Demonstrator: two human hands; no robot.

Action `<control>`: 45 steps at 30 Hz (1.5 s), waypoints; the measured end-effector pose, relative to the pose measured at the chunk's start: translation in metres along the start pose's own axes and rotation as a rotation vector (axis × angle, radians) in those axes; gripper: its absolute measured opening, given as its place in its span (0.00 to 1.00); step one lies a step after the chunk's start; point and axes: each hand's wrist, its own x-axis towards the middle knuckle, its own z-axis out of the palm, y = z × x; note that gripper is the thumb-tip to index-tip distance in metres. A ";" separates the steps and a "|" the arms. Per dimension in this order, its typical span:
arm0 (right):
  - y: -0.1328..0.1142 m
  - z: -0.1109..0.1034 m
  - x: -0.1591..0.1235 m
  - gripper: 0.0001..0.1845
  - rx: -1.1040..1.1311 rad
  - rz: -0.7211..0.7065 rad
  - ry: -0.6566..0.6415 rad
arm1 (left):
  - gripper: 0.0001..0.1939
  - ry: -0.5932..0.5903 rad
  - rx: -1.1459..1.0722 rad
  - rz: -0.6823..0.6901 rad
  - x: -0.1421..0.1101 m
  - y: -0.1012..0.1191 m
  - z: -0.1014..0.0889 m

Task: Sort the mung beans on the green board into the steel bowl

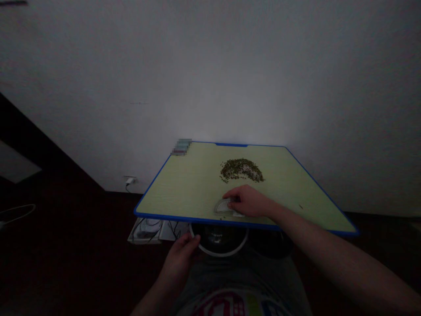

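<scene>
My right hand is closed on a clear half-round protractor, which rests on the pale table top near its front edge. A few dark grains lie beside the protractor, close to that edge. Just below the table edge, my left hand grips the pale rim of a dark round bowl, thumb over the rim. Part of the bowl is hidden under the table. Farther back on the table spreads a curved heap of small green-brown grains, with a paler patch within it.
The table has a blue edge and stands against a grey wall. A blurred-out object sits at its back left corner. A small dark sliver lies at right. Below left are a white box with cables and a plugged-in charger.
</scene>
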 end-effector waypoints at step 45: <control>0.035 -0.005 -0.002 0.15 -0.116 0.291 0.452 | 0.11 0.032 0.014 -0.001 0.005 -0.003 -0.002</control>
